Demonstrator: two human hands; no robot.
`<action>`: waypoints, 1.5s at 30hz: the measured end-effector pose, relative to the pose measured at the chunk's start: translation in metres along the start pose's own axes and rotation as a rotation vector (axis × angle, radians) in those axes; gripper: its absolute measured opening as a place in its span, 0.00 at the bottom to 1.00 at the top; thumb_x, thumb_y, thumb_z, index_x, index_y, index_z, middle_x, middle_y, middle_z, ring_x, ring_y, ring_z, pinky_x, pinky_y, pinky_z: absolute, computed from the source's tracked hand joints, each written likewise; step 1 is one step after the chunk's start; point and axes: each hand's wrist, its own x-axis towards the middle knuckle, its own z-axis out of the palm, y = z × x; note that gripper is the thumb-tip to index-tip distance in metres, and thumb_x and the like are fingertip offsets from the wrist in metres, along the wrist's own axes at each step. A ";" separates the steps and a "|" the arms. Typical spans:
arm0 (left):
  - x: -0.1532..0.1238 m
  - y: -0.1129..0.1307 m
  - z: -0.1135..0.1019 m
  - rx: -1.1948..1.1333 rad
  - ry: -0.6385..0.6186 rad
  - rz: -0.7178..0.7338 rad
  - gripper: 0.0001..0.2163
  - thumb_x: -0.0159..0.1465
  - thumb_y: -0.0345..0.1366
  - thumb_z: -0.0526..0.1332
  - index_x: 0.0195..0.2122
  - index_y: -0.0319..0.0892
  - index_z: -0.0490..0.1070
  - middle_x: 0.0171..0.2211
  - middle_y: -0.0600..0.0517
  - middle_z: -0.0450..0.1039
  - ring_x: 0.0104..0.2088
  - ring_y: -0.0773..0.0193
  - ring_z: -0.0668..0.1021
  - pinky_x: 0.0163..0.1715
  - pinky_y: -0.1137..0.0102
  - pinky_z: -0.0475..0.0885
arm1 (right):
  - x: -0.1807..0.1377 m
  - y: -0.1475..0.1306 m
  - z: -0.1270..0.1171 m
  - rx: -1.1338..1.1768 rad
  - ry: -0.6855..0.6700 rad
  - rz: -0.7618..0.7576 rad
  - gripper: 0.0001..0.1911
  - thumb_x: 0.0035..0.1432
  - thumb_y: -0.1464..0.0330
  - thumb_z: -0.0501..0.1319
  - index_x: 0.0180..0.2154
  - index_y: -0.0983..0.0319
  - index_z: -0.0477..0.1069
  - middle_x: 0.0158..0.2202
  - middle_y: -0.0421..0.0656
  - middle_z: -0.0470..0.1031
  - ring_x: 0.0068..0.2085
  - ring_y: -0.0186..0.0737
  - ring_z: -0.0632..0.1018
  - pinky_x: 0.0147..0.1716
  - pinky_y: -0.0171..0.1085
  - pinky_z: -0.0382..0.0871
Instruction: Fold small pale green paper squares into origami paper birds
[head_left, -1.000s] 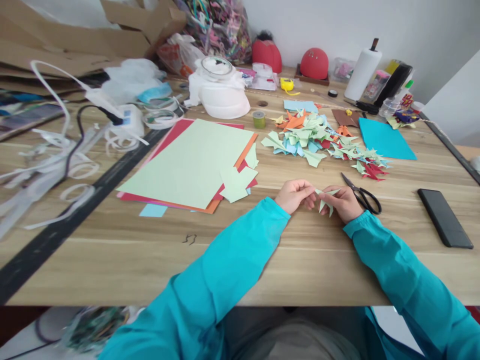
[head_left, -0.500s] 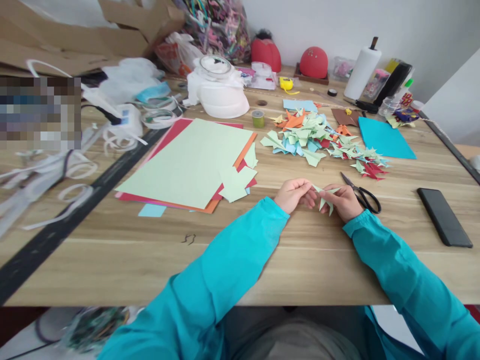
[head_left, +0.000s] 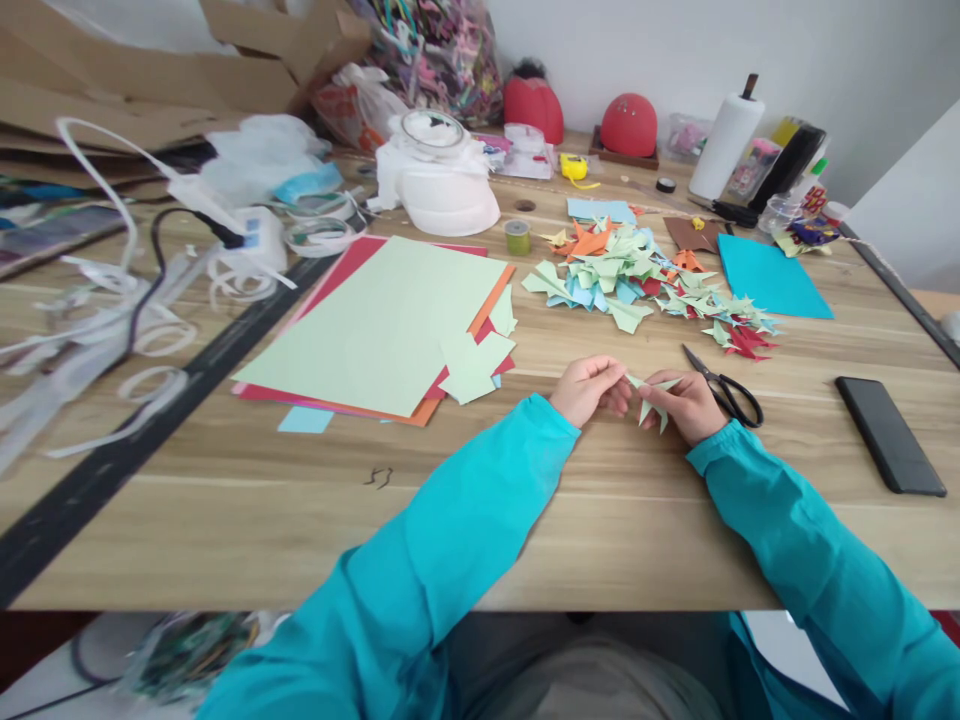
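Between my hands is a small pale green folded paper crane (head_left: pixel 655 412) with pointed tips. My right hand (head_left: pixel 686 405) is closed around its body, thumb on top. My left hand (head_left: pixel 592 388) pinches its thin left tip between thumb and fingers. Black-handled scissors (head_left: pixel 731 393) lie flat just beside my right hand, blades pointing up and left. Beyond my hands is a heap of folded paper cranes (head_left: pixel 615 262) in green, blue, orange and red. Left of my left hand, loose green paper squares (head_left: pixel 478 368) overlap a stack of large coloured sheets (head_left: pixel 375 325).
A black phone (head_left: pixel 890 435) lies at the right. Behind the heap are a blue sheet (head_left: pixel 772 275) and a spool of green thread (head_left: pixel 517 236). White cables and a power strip (head_left: pixel 259 240) crowd the left. A white cap (head_left: pixel 442 190) and yellow tape measure (head_left: pixel 574 168) stand farther back.
Almost nothing differs. My hands keep hold of the paper crane in the same place, with only a very slight shift of the fingers and of the view.
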 end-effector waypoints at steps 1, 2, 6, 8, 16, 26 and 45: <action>0.000 0.000 0.000 0.026 -0.009 -0.001 0.11 0.53 0.39 0.62 0.25 0.35 0.65 0.18 0.54 0.69 0.16 0.71 0.71 0.17 0.75 0.69 | 0.000 -0.001 0.000 -0.011 -0.005 -0.006 0.14 0.43 0.60 0.65 0.25 0.66 0.71 0.18 0.42 0.74 0.16 0.35 0.73 0.14 0.31 0.66; 0.000 0.000 0.000 0.064 -0.019 -0.001 0.11 0.52 0.39 0.63 0.25 0.35 0.66 0.17 0.54 0.69 0.15 0.72 0.71 0.16 0.75 0.68 | -0.001 -0.002 0.001 -0.021 -0.014 -0.012 0.14 0.43 0.59 0.65 0.25 0.65 0.71 0.18 0.42 0.74 0.17 0.35 0.74 0.15 0.32 0.66; -0.002 0.002 0.002 0.182 -0.049 -0.001 0.12 0.50 0.39 0.65 0.23 0.34 0.67 0.15 0.54 0.68 0.13 0.73 0.69 0.13 0.78 0.64 | -0.002 -0.005 0.003 -0.057 -0.058 -0.022 0.15 0.43 0.59 0.65 0.25 0.66 0.71 0.19 0.42 0.74 0.18 0.35 0.74 0.16 0.32 0.67; -0.003 0.002 0.002 0.180 -0.053 -0.014 0.12 0.50 0.39 0.65 0.23 0.34 0.67 0.15 0.54 0.69 0.13 0.73 0.70 0.13 0.78 0.64 | -0.003 -0.006 0.003 -0.066 -0.061 -0.017 0.15 0.43 0.59 0.65 0.25 0.66 0.71 0.18 0.42 0.74 0.17 0.35 0.74 0.15 0.31 0.66; -0.001 0.002 0.000 0.077 -0.049 -0.061 0.12 0.50 0.40 0.64 0.23 0.34 0.67 0.16 0.52 0.70 0.14 0.70 0.71 0.14 0.75 0.68 | -0.001 -0.002 -0.002 -0.027 -0.098 -0.030 0.15 0.45 0.59 0.64 0.26 0.66 0.70 0.19 0.41 0.74 0.17 0.34 0.73 0.15 0.31 0.66; 0.001 0.001 -0.004 -0.030 -0.001 -0.030 0.12 0.50 0.38 0.64 0.21 0.35 0.65 0.16 0.53 0.69 0.13 0.71 0.70 0.12 0.75 0.66 | -0.001 -0.005 -0.001 -0.040 -0.089 -0.008 0.15 0.46 0.59 0.64 0.27 0.66 0.70 0.18 0.41 0.74 0.16 0.34 0.73 0.14 0.30 0.65; 0.002 0.000 -0.002 0.041 0.001 0.031 0.16 0.43 0.42 0.68 0.22 0.34 0.66 0.16 0.54 0.69 0.13 0.71 0.70 0.13 0.75 0.66 | 0.001 0.001 -0.003 -0.069 -0.100 -0.127 0.14 0.50 0.61 0.61 0.22 0.65 0.70 0.19 0.42 0.74 0.19 0.33 0.74 0.19 0.32 0.67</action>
